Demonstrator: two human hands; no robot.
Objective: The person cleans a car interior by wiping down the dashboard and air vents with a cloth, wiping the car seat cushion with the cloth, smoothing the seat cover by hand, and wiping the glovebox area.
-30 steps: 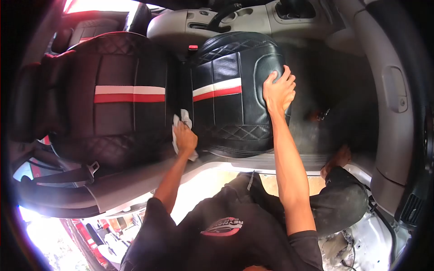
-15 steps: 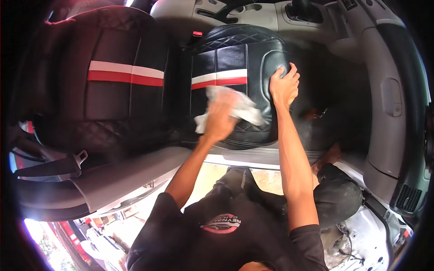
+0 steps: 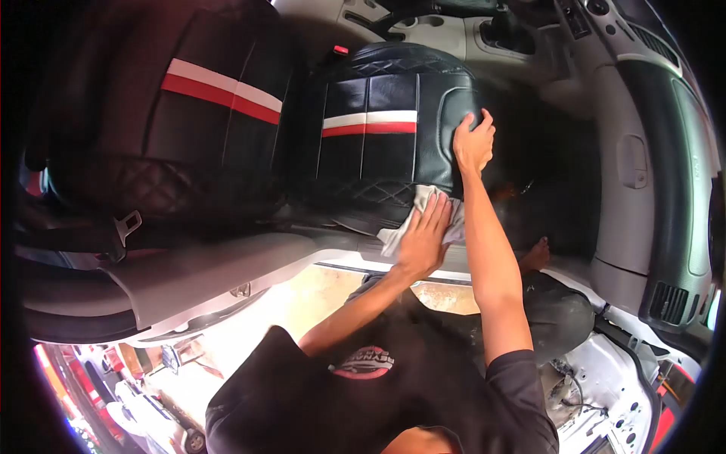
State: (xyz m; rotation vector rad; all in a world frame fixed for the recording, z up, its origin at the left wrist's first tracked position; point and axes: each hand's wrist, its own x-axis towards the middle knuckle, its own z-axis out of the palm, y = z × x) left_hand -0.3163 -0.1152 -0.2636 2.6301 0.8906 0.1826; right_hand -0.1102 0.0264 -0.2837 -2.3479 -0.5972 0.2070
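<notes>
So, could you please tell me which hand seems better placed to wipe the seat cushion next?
Probably the left hand: it has the pale cloth under it, at the seat cushion's near side. The right hand, with no cloth visible, rests at the front edge.

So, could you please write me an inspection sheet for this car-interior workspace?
Surface: black seat cushion, striped white and red.
Job's things: pale cloth at the cushion's near front corner.
Clutter: small reddish thing on the dark floor, too dim to identify.
Hands: left hand flat on the cloth; right hand on the cushion's front edge.
Cables: dark strand, perhaps a cable, lower right.
Surroundings: backrest, gear lever, belt tongue.
</notes>
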